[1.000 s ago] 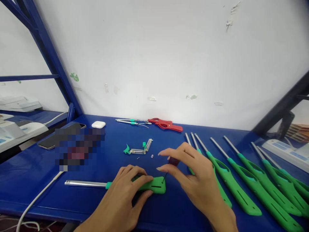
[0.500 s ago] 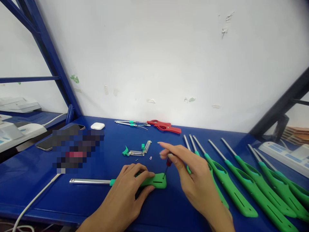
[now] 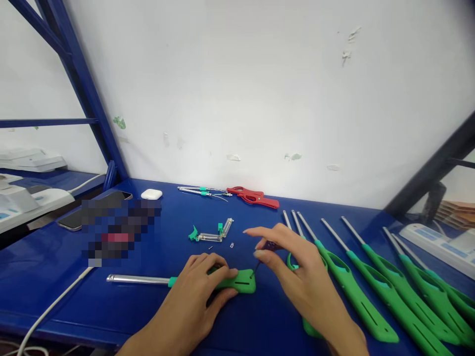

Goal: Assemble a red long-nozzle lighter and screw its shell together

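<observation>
My left hand (image 3: 202, 284) is closed around the green handle of a long-nosed gas lighter (image 3: 243, 281), pressing it to the table. Its silver tube (image 3: 139, 280) points left. In my right hand (image 3: 297, 264) is a small screwdriver (image 3: 273, 245), held between thumb and fingers. The thin shaft leans to the right, its tip at a hole near the lighter's butt end. Beyond the lighter lie clear fuel tanks with green fittings (image 3: 210, 237), a tiny metal clip (image 3: 232, 245) and a small pin or screw (image 3: 210, 247).
Several green lighters (image 3: 365, 301) lie fanned out at the right. Red lighter shells (image 3: 254, 196) and loose silver tubes (image 3: 193, 191) are by the wall. A phone (image 3: 111, 202), a white earphone case (image 3: 152, 194) and a white cable (image 3: 55, 307) lie left; a power strip (image 3: 438, 244) stands right.
My right hand has tilted the screwdriver over to the right, and its handle has sunk lower into my fingers. My left hand still holds the lighter in place.
</observation>
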`<action>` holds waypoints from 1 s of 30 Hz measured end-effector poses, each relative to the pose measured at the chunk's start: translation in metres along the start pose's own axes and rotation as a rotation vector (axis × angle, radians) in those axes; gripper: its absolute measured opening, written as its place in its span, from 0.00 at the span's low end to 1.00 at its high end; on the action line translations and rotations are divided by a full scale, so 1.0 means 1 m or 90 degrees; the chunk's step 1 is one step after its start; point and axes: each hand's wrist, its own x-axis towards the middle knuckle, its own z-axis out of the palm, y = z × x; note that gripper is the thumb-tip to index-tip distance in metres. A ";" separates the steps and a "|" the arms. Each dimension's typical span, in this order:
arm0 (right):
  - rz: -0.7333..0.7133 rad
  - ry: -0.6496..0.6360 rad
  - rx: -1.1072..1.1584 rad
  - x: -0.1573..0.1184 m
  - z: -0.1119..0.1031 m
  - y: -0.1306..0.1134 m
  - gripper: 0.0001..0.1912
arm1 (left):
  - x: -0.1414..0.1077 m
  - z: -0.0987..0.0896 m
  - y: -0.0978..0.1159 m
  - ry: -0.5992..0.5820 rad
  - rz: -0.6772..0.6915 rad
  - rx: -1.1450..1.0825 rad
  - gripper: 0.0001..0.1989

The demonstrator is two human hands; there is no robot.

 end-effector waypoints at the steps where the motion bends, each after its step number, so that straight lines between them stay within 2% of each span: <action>1: 0.001 -0.020 0.013 0.000 0.000 0.000 0.15 | 0.000 0.000 0.000 0.000 0.000 0.000 0.12; 4: -0.014 -0.025 0.031 -0.001 0.001 0.003 0.18 | 0.000 0.001 -0.001 0.006 -0.002 0.001 0.13; 8: -0.036 0.082 -0.074 -0.002 0.005 0.007 0.08 | -0.001 0.001 -0.001 0.009 -0.001 0.005 0.13; 9: -0.044 0.091 -0.096 -0.002 0.006 0.007 0.08 | -0.001 0.001 -0.001 0.008 0.000 0.005 0.13; 13: -0.049 0.004 -0.036 -0.002 0.004 0.003 0.19 | 0.000 0.002 -0.002 0.011 0.003 0.004 0.13; 15: -0.052 -0.020 0.001 -0.001 0.005 0.001 0.19 | -0.001 0.004 -0.003 0.014 0.005 0.000 0.13; 20: -0.089 0.058 -0.067 0.000 0.009 0.001 0.11 | -0.005 0.009 -0.005 0.033 0.002 -0.010 0.15; 26: -0.070 0.010 -0.008 0.000 0.003 -0.002 0.18 | -0.005 0.009 -0.004 0.046 0.002 -0.010 0.14; 30: -0.081 0.070 -0.056 0.001 0.003 0.000 0.07 | -0.005 0.009 -0.005 0.045 0.003 -0.010 0.15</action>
